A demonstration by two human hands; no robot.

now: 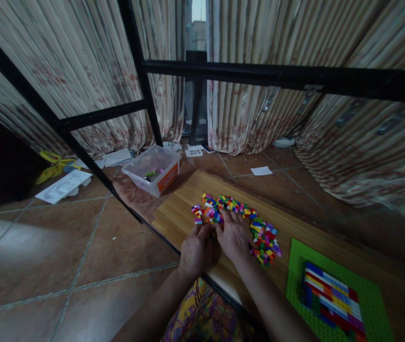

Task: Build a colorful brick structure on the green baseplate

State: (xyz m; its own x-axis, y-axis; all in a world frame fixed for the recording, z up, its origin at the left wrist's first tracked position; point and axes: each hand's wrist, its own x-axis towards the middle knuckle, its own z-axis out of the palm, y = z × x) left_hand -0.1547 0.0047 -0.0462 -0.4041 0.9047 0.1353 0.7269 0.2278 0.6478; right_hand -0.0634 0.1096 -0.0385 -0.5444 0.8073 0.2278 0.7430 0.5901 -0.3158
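Observation:
A heap of small multicoloured toy building bricks (266, 240) is spread in a curved band over a wooden board (174, 209). At the near side of the heap, my left hand (198, 249) is closed, fingers curled in by the bricks; whatever it pinches is hidden. My right hand (235, 232) lies just beside it, palm down, its fingers reaching out onto the bricks and its thumb close to the left fingertips. To the right, a layered block of built-up bricks (334, 294) sits on a green studded baseplate (295, 266).
Beyond the board's left end stands a clear plastic box (145, 171) with a few pieces inside. A black metal frame (277, 73) crosses ahead, with striped curtains (252, 118) behind. On the tiled floor lie a white tray (63, 186), yellow scissors-like handles (52, 159) and a paper (261, 171).

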